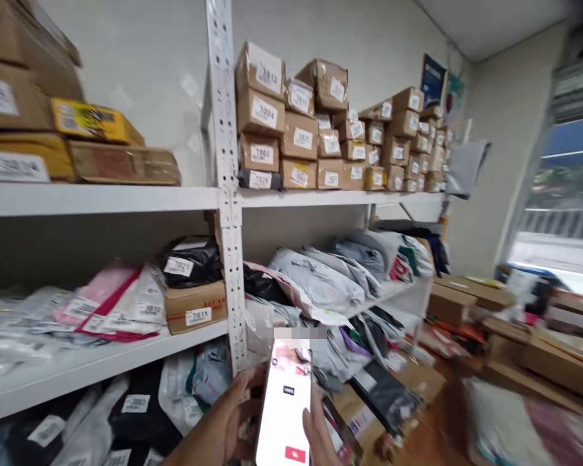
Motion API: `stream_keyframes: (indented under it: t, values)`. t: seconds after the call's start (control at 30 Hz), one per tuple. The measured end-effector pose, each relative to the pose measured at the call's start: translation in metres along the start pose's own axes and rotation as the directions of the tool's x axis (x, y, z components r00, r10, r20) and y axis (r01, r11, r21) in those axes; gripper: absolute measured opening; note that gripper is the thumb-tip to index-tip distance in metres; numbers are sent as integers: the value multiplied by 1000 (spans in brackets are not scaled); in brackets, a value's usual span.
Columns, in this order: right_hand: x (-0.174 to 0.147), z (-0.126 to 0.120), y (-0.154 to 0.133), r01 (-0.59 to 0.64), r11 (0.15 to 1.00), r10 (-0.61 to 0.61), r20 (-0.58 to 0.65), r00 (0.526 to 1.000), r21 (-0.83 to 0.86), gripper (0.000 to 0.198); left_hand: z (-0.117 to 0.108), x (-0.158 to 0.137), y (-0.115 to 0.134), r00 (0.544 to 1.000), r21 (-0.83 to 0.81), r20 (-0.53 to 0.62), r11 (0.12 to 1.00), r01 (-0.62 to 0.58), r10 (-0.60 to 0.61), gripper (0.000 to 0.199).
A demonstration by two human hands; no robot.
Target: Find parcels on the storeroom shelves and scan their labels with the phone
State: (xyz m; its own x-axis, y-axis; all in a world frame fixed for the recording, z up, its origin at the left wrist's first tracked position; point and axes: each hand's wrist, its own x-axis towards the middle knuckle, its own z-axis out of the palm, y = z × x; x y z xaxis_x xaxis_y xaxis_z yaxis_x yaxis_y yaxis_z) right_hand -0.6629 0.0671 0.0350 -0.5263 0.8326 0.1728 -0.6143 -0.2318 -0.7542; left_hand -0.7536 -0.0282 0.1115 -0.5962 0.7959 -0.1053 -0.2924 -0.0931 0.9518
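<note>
A smartphone with a bright white screen stands upright at the bottom centre, in front of the white shelf post. My left hand grips its left edge, thumb up along the side. My right hand rests fingers on the phone's right edge near the lower part of the screen. Behind the phone, the middle shelf carries grey and pink poly-mailer parcels with numbered labels.
The top shelf holds stacked cardboard boxes with numbered labels. A small box and a black bag sit left of the post. More boxes and parcels cover the floor at right, below a window.
</note>
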Motion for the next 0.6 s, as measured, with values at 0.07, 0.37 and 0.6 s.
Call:
stream_keyframes:
  t: [0.07, 0.37, 0.6]
  values:
    - [-8, -2, 1, -91, 995, 89, -63, 994, -29, 69, 1, -1, -13, 969, -189, 215, 968, 165, -124, 52]
    - [-31, -29, 18, -67, 967, 65, -17, 998, -245, 78, -15, 0, -48, 735, -259, 609, 801, 539, -297, 54]
    - [-54, -40, 31, -248, 899, 185, -200, 962, -362, 72, -29, -12, -74, 636, -159, 676, 770, 618, -371, 61]
